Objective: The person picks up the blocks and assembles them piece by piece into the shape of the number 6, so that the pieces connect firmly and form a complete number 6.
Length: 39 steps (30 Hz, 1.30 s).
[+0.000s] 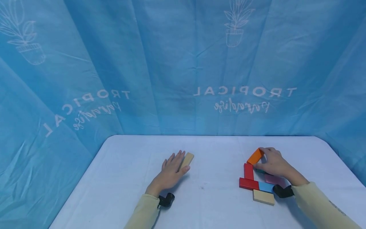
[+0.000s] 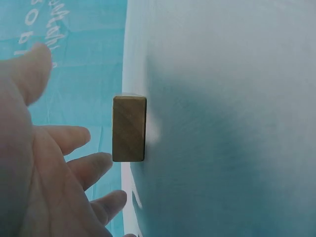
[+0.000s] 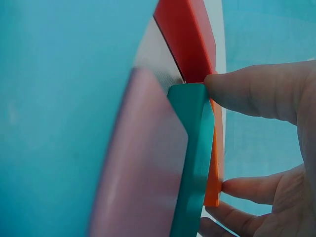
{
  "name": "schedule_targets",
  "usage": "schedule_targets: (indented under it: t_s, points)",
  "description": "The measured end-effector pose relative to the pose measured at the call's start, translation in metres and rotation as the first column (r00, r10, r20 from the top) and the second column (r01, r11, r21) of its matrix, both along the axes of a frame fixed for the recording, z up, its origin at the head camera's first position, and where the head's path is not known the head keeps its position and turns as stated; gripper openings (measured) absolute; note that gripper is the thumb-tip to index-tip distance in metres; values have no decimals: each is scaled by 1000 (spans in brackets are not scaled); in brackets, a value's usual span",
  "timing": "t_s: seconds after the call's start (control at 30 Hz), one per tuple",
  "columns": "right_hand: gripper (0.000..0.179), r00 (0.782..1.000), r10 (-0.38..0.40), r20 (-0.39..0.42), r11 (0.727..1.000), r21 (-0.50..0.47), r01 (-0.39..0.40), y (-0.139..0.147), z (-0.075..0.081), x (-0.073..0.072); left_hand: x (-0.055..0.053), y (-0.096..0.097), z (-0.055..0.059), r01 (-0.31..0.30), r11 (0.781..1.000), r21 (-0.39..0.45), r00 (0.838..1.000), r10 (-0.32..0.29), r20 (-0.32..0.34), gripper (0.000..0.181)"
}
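Observation:
My left hand (image 1: 168, 174) is spread with straight fingers beside a plain wooden block (image 1: 187, 160) near the table's middle. In the left wrist view, that block (image 2: 129, 129) shows its end face past the fingertips; whether they touch it I cannot tell. On the right, my right hand (image 1: 274, 163) pinches an orange block (image 1: 255, 156) between thumb and fingers. The orange block's near end meets a red block (image 1: 248, 171). Under the hand lie a green block (image 3: 191, 158) and a pinkish-purple block (image 3: 143, 163), both partly hidden in the head view.
Closer to me, another red block (image 1: 248, 183) lies crosswise, with a light blue block (image 1: 266, 187) at its right. A second plain wooden block (image 1: 263, 197) sits in front of them. White cloth covers the table (image 1: 211, 210); a blue printed curtain (image 1: 177, 63) hangs behind and at the sides.

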State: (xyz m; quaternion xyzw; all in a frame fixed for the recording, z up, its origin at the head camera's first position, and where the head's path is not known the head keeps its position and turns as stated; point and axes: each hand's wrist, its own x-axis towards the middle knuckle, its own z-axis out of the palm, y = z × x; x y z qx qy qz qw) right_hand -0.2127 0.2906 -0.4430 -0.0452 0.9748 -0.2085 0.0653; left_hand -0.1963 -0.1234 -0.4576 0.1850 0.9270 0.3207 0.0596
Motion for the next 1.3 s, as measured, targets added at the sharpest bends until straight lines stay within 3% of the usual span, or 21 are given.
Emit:
schedule_targets:
  t_s: [0.4, 0.73, 1.3]
  points:
    - [88, 1000, 4, -2, 1000, 13, -4, -1, -1, -5, 3, 1, -1, 14, 998, -66, 998, -17, -52, 49]
    - [94, 1000, -2, 12, 1000, 12, 2, -1, -3, -7, 3, 2, -3, 11, 993, -117, 998, -18, -63, 48]
    - [95, 999, -28, -16, 999, 41, 28, -1, -6, -8, 3, 1, -5, -5, 996, -90, 999, 2, -36, 48]
